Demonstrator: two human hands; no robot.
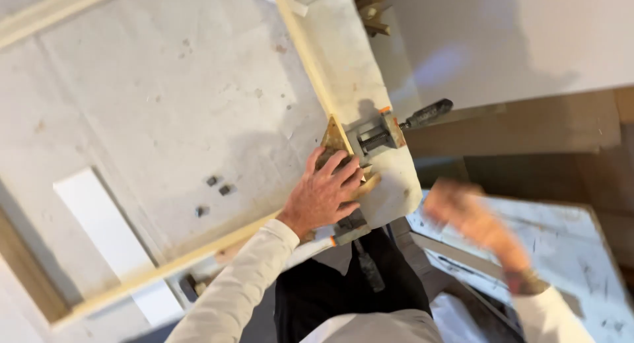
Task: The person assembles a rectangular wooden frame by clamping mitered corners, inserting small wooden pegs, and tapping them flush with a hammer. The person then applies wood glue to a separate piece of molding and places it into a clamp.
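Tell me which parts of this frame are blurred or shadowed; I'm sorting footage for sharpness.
Head view: the right hand is smeared by motion blur over the paint-marked white board; the left hand is fairly sharp, pressing on the grey metal corner clamp, which casts a soft shadow; the pale wooden frame strips read clearly.

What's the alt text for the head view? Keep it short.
A person's left hand presses flat on a metal corner clamp joining two pale wooden strips at the corner of a stained white worktable. The right hand, blurred, hangs empty above a second surface.
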